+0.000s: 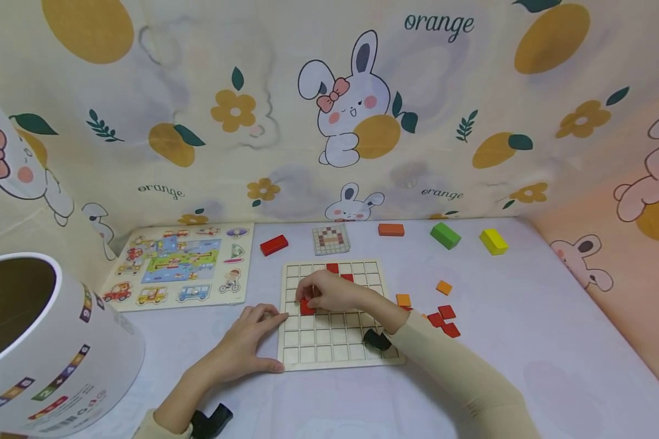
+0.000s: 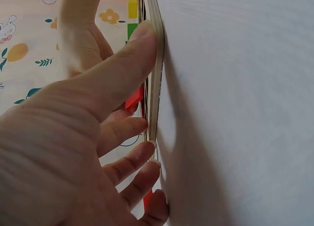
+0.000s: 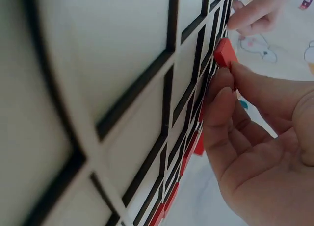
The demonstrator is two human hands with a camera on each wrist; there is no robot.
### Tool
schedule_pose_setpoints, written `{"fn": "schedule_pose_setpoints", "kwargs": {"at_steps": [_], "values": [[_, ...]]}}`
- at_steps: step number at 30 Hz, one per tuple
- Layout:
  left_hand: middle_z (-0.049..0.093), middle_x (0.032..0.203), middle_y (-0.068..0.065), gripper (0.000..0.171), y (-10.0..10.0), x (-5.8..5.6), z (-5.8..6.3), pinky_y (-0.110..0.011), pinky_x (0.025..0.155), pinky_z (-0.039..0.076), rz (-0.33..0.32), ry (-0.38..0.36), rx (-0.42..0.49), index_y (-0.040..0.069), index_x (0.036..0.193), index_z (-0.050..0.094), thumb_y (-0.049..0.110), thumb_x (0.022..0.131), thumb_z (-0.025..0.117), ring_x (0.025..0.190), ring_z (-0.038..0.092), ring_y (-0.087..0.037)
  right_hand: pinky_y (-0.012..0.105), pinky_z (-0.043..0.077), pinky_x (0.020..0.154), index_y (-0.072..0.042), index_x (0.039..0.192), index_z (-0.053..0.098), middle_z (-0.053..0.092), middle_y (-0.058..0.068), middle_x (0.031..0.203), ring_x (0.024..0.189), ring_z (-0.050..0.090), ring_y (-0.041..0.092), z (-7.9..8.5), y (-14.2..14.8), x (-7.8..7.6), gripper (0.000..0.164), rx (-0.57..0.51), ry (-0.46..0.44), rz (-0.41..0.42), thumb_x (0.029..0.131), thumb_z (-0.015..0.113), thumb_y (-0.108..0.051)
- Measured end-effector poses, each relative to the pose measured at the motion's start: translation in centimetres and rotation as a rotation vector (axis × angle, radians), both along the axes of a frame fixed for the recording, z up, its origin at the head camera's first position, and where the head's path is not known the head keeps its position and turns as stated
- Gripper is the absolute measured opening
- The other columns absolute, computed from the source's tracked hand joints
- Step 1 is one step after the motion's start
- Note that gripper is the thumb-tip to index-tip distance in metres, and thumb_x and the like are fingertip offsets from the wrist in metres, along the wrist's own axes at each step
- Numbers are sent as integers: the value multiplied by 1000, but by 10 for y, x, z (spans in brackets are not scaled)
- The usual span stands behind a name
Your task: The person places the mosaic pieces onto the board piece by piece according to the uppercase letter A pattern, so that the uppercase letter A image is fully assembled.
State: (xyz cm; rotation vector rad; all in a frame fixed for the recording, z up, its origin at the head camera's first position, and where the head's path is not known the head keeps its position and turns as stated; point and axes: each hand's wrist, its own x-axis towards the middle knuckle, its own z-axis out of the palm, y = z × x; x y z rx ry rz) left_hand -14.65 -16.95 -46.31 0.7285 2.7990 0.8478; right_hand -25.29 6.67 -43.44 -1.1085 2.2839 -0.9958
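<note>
A wooden grid board lies on the white table, with red tiles set in its upper cells. Between thumb and fingertips, my right hand pinches a red square tile over the board's left part. The tile looks tilted in the right wrist view; whether its lower edge touches the grid, I cannot tell. My left hand rests at the board's left side, fingers spread and thumb by the near corner. In the left wrist view its thumb and fingertips touch the board's edge. The right hand hides some middle cells.
Loose red tiles and orange tiles lie right of the board. Behind it are a pattern card and red, orange, green and yellow blocks. A vehicle puzzle lies far left, with a large white tub nearer.
</note>
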Motion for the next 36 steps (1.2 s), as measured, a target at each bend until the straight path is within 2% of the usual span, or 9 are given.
{"fn": "schedule_pose_setpoints", "kwargs": {"at_steps": [6,12,18,23,28,32,36], "values": [[46,133,-1,91,-2,0,1,-51,98,40,4,-12,6,11,143,55,50,67,88,117,39,-21,25,45,71,-4,99,72,60,4,84,81,52,16,2,-5,1,14,16,20,-50,91,66,6],[46,133,-1,92,-4,0,2,-51,97,41,16,-21,5,10,143,55,50,67,88,118,40,-21,24,47,75,-7,105,77,62,-2,92,84,54,11,2,-6,1,18,95,141,-20,89,72,0],[46,133,-1,92,-6,-1,1,-51,99,41,10,-17,6,10,143,55,49,67,89,119,40,-21,25,46,71,-12,101,74,61,-5,83,79,54,11,3,-9,1,16,157,185,-43,87,75,-4],[46,133,-1,92,-7,-2,1,-51,99,40,9,-20,4,11,143,55,50,67,88,119,40,-22,27,45,67,-13,96,73,60,-6,77,72,53,9,9,2,2,12,136,189,-55,87,74,-5],[47,134,0,93,-8,-1,4,-50,98,41,20,-29,10,10,143,55,51,67,88,116,41,-20,29,47,68,-6,104,72,62,-5,81,73,55,13,26,49,6,14,86,142,-111,90,71,-5],[47,134,1,93,-5,0,2,-48,97,41,16,-33,9,11,144,54,50,67,88,115,40,-18,27,50,68,-3,110,70,61,-2,85,80,57,18,32,112,19,21,104,27,-201,90,72,-7],[46,133,2,91,-1,0,0,-47,97,41,5,-38,11,11,144,54,49,68,88,115,39,-18,26,51,67,-4,114,68,62,2,92,84,56,21,27,181,35,27,132,-42,-307,88,75,-8]]}}
